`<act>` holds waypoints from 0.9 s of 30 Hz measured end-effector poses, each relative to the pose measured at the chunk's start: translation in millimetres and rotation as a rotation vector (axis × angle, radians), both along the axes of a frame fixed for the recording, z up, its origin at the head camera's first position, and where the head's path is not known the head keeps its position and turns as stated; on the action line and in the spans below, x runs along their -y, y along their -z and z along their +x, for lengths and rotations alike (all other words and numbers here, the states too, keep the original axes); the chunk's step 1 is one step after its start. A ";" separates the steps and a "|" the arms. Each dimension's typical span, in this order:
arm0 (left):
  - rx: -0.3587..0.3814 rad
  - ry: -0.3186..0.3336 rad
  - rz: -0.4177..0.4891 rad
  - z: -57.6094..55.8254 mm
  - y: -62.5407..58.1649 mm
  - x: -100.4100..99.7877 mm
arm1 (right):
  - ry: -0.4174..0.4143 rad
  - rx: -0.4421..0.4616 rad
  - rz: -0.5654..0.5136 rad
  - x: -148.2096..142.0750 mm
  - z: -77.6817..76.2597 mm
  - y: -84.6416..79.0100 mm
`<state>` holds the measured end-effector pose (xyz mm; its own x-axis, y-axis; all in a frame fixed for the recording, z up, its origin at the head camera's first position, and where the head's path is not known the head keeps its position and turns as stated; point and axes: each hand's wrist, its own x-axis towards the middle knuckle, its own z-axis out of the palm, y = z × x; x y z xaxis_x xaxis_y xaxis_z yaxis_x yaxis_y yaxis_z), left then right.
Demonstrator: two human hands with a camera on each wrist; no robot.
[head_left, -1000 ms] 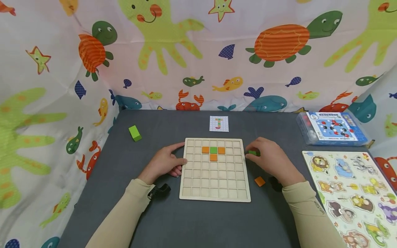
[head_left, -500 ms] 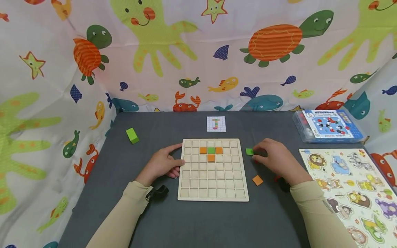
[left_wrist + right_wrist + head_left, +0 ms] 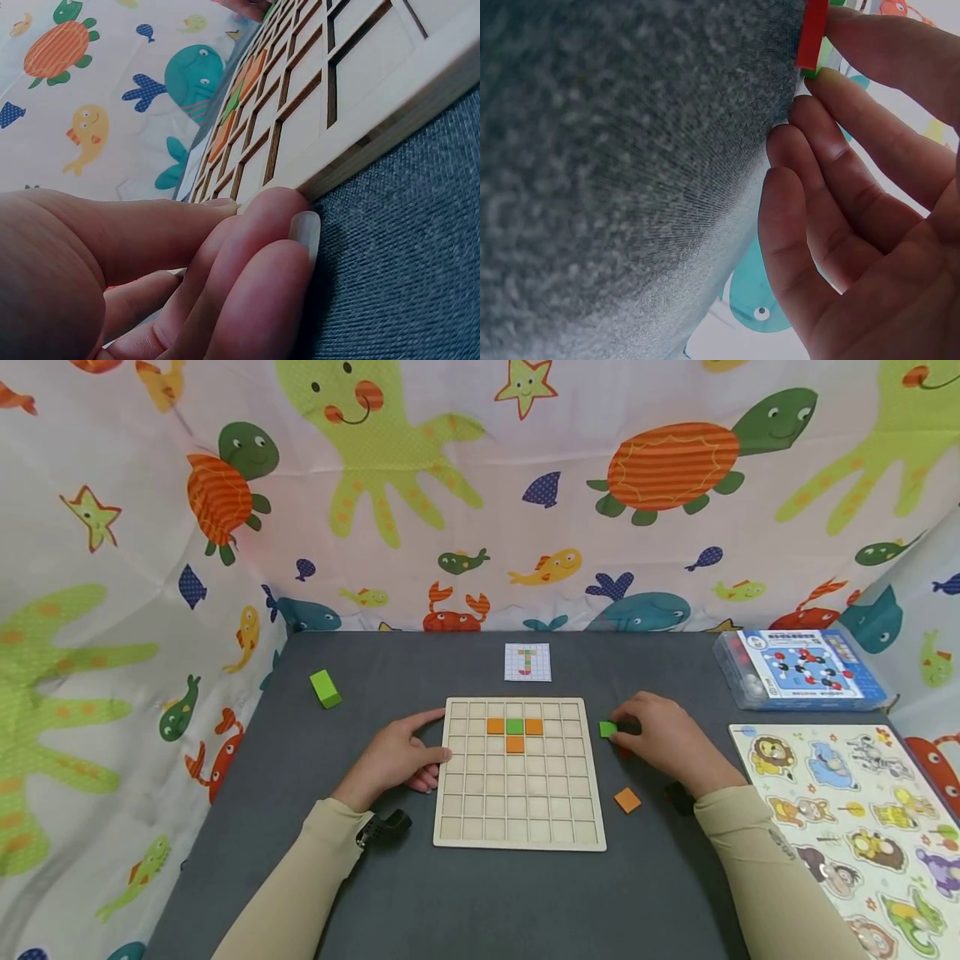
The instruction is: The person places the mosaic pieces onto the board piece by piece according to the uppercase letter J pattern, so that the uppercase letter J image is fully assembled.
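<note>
A pale wooden grid board (image 3: 519,827) lies on the dark table with three orange tiles and one green tile (image 3: 514,727) in its upper cells. At its left edge my left hand (image 3: 390,758) steadies it, thumb on the rim and index finger stretched along the side. The left wrist view shows curled fingers (image 3: 262,300) right against the board's edge. Right of the board, my right hand (image 3: 663,739) pinches a loose green tile (image 3: 607,729) between thumb and index finger. A red piece (image 3: 811,37) sits by those fingertips, mostly hidden in the head view.
A loose orange tile (image 3: 627,800) lies below the right hand. A green block (image 3: 326,689) is at the back left, and a pattern card (image 3: 527,662) behind the board. On the right are a clear-sided box (image 3: 802,668) and an animal puzzle board (image 3: 847,827).
My right hand uncovered the green tile by drawing back to the right, then closed its fingertips on the tile's right side. The left hand stays at the board's edge.
</note>
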<state>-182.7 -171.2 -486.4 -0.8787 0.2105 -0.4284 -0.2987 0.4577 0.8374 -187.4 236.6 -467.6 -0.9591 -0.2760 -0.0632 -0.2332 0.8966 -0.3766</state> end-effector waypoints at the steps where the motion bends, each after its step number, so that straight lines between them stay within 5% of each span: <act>1: -0.001 -0.001 0.003 0.1 -0.2 0.0 | -0.001 0.001 0.001 0.1 -0.2 -0.2; 13: 0.001 -0.001 -0.008 0.8 0.4 0.4 | -0.005 -0.018 -0.002 11.8 7.6 -6.8; 27: -0.003 -0.004 -0.025 -1.3 0.9 0.0 | -0.105 -0.065 -0.043 86.6 20.8 -11.5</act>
<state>-184.0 -171.2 -487.2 -0.8809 0.1961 -0.4307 -0.2982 0.4769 0.8269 -166.6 150.0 -456.1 -0.9264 -0.3763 0.0122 -0.3502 0.8492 -0.3952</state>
